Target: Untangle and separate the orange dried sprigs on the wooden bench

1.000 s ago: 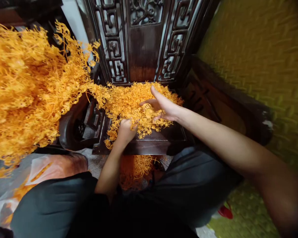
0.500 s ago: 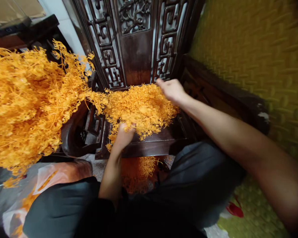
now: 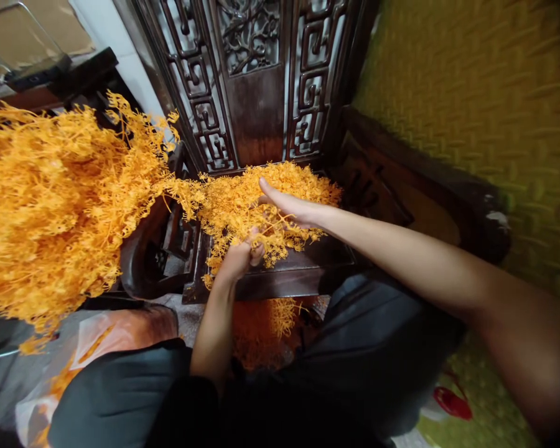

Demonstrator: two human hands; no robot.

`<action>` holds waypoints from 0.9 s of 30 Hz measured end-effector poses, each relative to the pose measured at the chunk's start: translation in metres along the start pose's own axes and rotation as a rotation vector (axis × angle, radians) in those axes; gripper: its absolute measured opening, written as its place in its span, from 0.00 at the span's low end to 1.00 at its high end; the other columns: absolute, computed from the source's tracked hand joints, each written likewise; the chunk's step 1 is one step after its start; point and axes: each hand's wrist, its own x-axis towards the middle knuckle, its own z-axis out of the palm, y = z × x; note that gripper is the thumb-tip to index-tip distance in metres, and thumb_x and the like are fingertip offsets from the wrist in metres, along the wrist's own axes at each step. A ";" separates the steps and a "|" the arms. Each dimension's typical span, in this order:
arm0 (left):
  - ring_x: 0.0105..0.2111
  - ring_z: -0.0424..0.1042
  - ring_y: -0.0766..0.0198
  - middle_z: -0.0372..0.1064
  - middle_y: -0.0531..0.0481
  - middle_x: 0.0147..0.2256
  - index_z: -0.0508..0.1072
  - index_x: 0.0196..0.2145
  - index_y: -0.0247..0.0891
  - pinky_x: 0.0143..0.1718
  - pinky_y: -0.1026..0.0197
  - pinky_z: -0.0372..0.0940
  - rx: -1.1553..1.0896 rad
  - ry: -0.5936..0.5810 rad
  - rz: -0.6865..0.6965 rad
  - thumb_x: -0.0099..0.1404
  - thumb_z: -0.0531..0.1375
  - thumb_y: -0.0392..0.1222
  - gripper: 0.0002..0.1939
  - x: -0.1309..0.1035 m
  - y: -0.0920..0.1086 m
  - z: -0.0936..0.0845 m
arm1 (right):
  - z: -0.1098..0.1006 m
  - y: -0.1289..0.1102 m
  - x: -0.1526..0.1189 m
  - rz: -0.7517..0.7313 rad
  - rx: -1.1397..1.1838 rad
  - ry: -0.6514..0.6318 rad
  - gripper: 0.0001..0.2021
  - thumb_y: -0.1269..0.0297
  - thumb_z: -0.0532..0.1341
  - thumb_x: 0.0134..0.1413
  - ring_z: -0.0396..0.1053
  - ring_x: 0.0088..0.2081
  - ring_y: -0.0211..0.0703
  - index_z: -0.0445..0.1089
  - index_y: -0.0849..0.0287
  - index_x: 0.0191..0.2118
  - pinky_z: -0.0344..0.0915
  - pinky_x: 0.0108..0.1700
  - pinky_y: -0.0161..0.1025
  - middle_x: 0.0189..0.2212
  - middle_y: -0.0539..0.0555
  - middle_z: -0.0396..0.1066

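Note:
A heap of orange stringy sprigs (image 3: 308,180), apparently plastic with small branching tips, covers most of the dark wooden chair seat (image 3: 303,261). My left hand (image 3: 238,258) is closed at the heap's front edge, its fingers wrapped round the stems of a small bunch of orange sprigs (image 3: 275,233). Just right of that bunch is my right hand (image 3: 292,205), thumb stretched out and fingers extended over the heap. The bunch hides part of the right fingers. Whether they touch the sprigs I cannot tell.
A larger pile of orange sprigs (image 3: 51,199) rises at the left beside the curved chair arm (image 3: 142,274). Behind the seat stands a carved wooden backrest (image 3: 256,106). A clear plastic bag (image 3: 93,342) lies low left, more sprigs (image 3: 282,317) below the seat, a red object (image 3: 452,403) low right.
My right hand has come left and nearer, from the heap's far right edge to the bunch. My left hand has shifted slightly right and down, still gripping the stems.

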 end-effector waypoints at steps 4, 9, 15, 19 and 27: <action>0.15 0.41 0.75 0.41 0.63 0.15 0.51 0.20 0.41 0.18 0.69 0.39 -0.166 -0.104 -0.087 0.67 0.64 0.59 0.32 -0.004 0.008 0.000 | 0.002 0.003 0.003 -0.222 -0.178 0.021 0.32 0.31 0.65 0.54 0.55 0.25 0.33 0.64 0.60 0.25 0.52 0.27 0.34 0.22 0.48 0.60; 0.14 0.38 0.74 0.38 0.62 0.15 0.51 0.19 0.40 0.16 0.69 0.40 -0.236 -0.175 -0.092 0.73 0.58 0.54 0.30 -0.013 0.018 -0.007 | -0.042 -0.011 0.009 -0.173 0.125 0.552 0.26 0.38 0.61 0.64 0.43 0.18 0.30 0.59 0.56 0.29 0.40 0.21 0.34 0.17 0.42 0.50; 0.14 0.39 0.73 0.40 0.61 0.14 0.53 0.18 0.40 0.16 0.68 0.39 -0.213 -0.213 -0.110 0.74 0.58 0.55 0.30 -0.009 0.014 -0.005 | -0.028 0.002 -0.013 -0.015 0.059 -0.031 0.31 0.29 0.63 0.54 0.44 0.16 0.29 0.63 0.57 0.30 0.40 0.18 0.33 0.16 0.43 0.52; 0.14 0.38 0.73 0.39 0.61 0.15 0.52 0.18 0.40 0.16 0.68 0.37 -0.213 -0.233 -0.143 0.76 0.55 0.51 0.30 -0.002 0.010 0.000 | 0.001 0.007 -0.009 -0.123 -0.051 0.019 0.27 0.39 0.70 0.55 0.48 0.16 0.29 0.63 0.59 0.26 0.42 0.18 0.32 0.14 0.44 0.55; 0.15 0.35 0.72 0.36 0.61 0.15 0.50 0.18 0.40 0.16 0.67 0.36 -0.285 -0.246 -0.174 0.78 0.49 0.54 0.31 -0.012 0.019 -0.007 | -0.059 -0.003 0.003 -0.101 0.235 0.528 0.19 0.50 0.57 0.72 0.46 0.14 0.29 0.60 0.57 0.32 0.41 0.16 0.31 0.17 0.45 0.61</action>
